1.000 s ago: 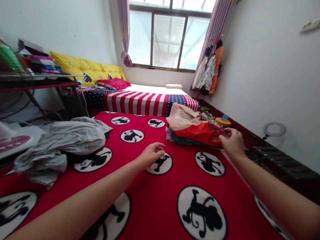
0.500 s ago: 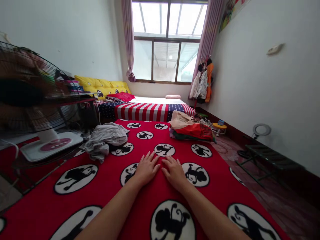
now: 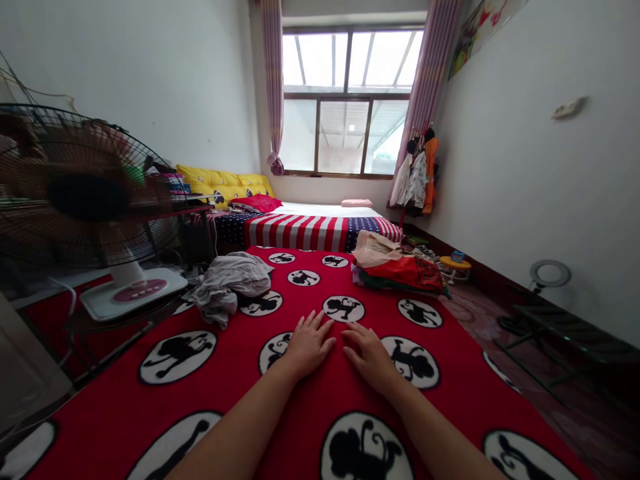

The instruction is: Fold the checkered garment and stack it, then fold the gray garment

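Observation:
Both arms reach forward over a red blanket (image 3: 320,393) printed with white ovals and black monkey figures. My left hand (image 3: 309,343) lies palm down on it, fingers spread, holding nothing. Beside it, a little to the right, my right hand (image 3: 369,353) rests palm down too, its fingers extended and slightly bent, with nothing in them. The hands are apart, just below one of the monkey ovals (image 3: 344,309). Farther off on the left is a crumpled grey cloth (image 3: 233,280). A pile of folded clothes (image 3: 395,267), beige and red on top, lies at the far right.
An electric fan (image 3: 90,200) with a white base stands at the left. Behind the blanket is a bed with a striped, starred cover (image 3: 300,230). At the right, a dark folding stool (image 3: 565,333), a ring light (image 3: 550,273) and a yellow stool (image 3: 455,263) stand near the wall.
The camera view has shifted, so the whole scene sits a little farther right and lower. Both hands remain flat on the blanket in nearly the same place.

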A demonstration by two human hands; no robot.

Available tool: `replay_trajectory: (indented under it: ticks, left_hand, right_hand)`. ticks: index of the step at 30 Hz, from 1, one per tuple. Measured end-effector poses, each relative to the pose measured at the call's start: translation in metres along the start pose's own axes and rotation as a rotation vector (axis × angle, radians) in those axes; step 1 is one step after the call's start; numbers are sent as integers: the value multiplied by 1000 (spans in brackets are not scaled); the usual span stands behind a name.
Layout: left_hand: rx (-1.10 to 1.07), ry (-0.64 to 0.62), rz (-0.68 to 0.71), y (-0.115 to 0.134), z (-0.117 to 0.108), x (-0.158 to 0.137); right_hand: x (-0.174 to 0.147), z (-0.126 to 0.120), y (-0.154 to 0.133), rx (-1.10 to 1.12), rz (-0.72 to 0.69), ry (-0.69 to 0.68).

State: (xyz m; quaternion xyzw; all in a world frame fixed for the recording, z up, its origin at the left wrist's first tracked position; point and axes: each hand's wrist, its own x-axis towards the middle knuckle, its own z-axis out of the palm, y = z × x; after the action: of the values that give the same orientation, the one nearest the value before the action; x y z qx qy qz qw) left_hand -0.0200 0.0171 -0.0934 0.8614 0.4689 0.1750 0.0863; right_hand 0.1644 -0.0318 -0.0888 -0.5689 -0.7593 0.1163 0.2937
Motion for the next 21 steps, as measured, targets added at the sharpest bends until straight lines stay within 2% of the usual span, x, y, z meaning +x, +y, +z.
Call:
replay_trajectory:
  ticks: [9,13,17,21]
  left_hand:
    - [-24,-5,-9,4,-4,-1]
    - [32,-9,-49,6,0,0]
    - [126,-8,-79,9,4,1]
    - [158,13,-74,10,5,1]
  right_hand:
    - [-1,4,1,-61,0,-37]
    - [3,-8,-10,-189,26,-117]
    - [37,-28,-20,-331,45,-235]
    - [85,-22,-18,-334,51,-173]
